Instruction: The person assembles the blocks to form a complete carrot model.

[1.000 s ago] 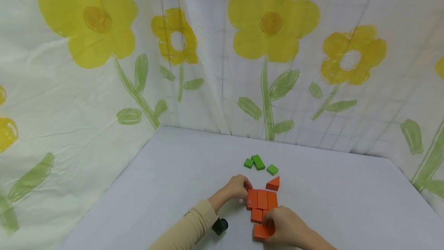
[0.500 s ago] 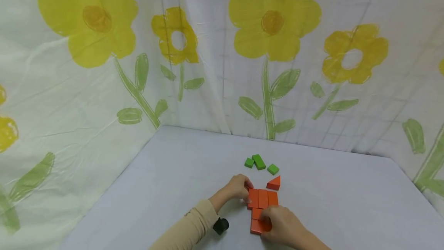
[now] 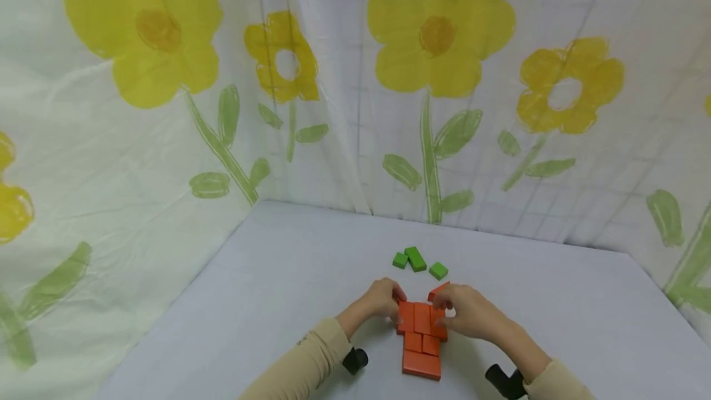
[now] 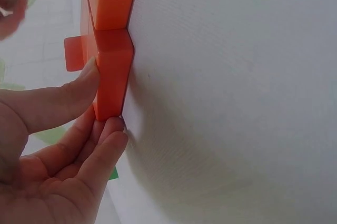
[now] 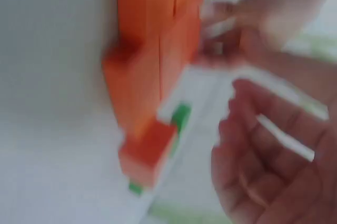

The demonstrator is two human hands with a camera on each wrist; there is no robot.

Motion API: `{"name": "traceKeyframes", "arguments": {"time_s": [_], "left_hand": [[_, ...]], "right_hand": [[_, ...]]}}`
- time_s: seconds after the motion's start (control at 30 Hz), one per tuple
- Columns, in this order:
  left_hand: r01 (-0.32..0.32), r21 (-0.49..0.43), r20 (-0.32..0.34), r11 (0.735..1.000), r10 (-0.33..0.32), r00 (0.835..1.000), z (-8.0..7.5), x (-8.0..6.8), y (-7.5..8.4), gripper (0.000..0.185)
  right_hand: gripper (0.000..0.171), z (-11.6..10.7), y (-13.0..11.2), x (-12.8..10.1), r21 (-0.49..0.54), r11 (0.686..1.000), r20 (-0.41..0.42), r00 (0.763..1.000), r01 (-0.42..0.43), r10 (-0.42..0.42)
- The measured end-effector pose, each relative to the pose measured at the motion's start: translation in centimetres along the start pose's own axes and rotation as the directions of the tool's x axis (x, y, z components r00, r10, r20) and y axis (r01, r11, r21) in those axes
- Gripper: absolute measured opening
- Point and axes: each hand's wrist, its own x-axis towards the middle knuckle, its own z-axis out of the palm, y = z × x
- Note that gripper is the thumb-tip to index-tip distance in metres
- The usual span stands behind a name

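Flat on the white table, several orange-red blocks form one joined shape: three upright blocks in a row, two small blocks (image 3: pixel 413 342) below, and a wide block (image 3: pixel 421 365) at the bottom. My left hand (image 3: pixel 382 299) pinches the leftmost upright block (image 3: pixel 406 316); in the left wrist view the thumb lies on that block's (image 4: pixel 115 74) edge and fingers touch its end. My right hand (image 3: pixel 469 313) hovers by the rightmost block (image 3: pixel 438 324), partly covering an orange-red triangular block (image 3: pixel 439 291). In the blurred right wrist view this hand (image 5: pixel 274 155) holds nothing, fingers loosely bent.
Beyond the triangle lie a small green cube (image 3: pixel 400 260), a longer green block (image 3: pixel 415 258) and another green block (image 3: pixel 438 270). A white curtain (image 3: pixel 333 141) with yellow flowers encloses the table (image 3: pixel 311 252). Black wrist devices (image 3: pixel 355 360) sit under both forearms.
My right hand pushed the wide bottom block up against the small blocks, let it go, then moved away from me to the top right of the shape. My left hand stays in place.
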Motion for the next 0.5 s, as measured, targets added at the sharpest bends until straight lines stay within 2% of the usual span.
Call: {"name": "traceKeyframes", "arguments": {"time_s": [0.1, 0.17, 0.33, 0.5], "left_hand": [[0.007, 0.002, -0.001, 1.000, -0.007, 1.000, 0.2, 0.0, 0.0, 0.030], [0.015, 0.002, -0.005, 1.000, -0.015, 1.000, 0.2, 0.0, 0.0, 0.030], [0.028, 0.007, -0.017, 1.000, -0.028, 0.999, 0.1, -0.1, 0.2, 0.030], [0.032, 0.007, -0.019, 0.999, -0.032, 0.999, 0.1, 0.0, 0.2, 0.029]], "right_hand": [[0.023, 0.9, -0.6, -0.4, 0.074, 0.997, 0.140, 0.990, 0.019, -0.029], [0.028, 1.8, -1.1, -0.8, 0.083, 0.996, 0.184, 0.982, 0.026, -0.041], [0.032, 3.2, -1.5, -1.1, 0.053, 0.998, 0.178, 0.984, -0.016, 0.006], [0.031, 3.3, -1.0, -1.1, 0.074, 0.996, 0.172, 0.985, -0.044, 0.030]]}}
